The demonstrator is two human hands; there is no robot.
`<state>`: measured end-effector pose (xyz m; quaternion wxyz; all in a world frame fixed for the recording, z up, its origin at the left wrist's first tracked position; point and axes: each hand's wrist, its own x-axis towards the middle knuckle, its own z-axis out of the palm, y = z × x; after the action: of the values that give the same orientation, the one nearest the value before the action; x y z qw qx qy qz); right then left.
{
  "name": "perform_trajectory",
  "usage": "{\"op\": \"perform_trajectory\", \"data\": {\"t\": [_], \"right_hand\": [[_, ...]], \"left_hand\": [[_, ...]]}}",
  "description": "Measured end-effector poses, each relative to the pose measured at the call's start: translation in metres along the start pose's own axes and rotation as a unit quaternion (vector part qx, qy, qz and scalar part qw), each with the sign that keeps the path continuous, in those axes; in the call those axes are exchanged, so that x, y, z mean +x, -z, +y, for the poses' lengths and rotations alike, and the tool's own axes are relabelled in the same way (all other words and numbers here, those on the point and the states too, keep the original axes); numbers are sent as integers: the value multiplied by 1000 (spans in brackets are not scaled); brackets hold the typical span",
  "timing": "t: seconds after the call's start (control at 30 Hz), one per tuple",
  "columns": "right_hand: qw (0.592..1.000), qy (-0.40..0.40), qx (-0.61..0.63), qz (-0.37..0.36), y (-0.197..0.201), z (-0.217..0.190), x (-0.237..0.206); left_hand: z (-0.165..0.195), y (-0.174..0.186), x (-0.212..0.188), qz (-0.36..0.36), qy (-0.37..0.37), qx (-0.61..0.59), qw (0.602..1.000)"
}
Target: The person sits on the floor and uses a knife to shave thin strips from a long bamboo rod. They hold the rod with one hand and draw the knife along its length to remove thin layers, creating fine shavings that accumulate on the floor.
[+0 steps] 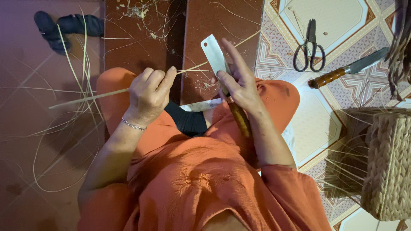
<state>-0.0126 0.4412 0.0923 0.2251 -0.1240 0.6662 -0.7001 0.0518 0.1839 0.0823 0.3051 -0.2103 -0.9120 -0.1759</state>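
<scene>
Woven basket [389, 164] is seen at 4 o'clock on tiled floor [319, 124]. Cleaver [216, 57], blade up, wooden handle gripped by right hand [240, 87] at centre. Cane strip [90, 97] is pinched in left hand [150, 94] fist, tip touching blade. Knife [349, 68] & scissors [310, 47] lie at 2 o'clock. No labels seen.

The cleaver [216, 57] has a dull grey metal blade and a glossy brown wooden handle. The cane [92, 97] is pale, matt fibre. The basket [390, 164] is rough woven straw. Scissors [310, 45] are dark metal; the tiles [325, 17] gleam.
</scene>
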Motion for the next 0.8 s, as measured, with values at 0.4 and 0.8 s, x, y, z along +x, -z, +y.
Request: {"op": "perform_trajectory", "data": {"t": [0.4, 0.8], "right_hand": [[920, 255, -276, 113, 41, 49, 15], [975, -28, 209, 68, 21, 19, 1]], "left_hand": [[0, -11, -2, -34, 42, -43, 998], [-8, -23, 15, -76, 235, -421, 873]]}}
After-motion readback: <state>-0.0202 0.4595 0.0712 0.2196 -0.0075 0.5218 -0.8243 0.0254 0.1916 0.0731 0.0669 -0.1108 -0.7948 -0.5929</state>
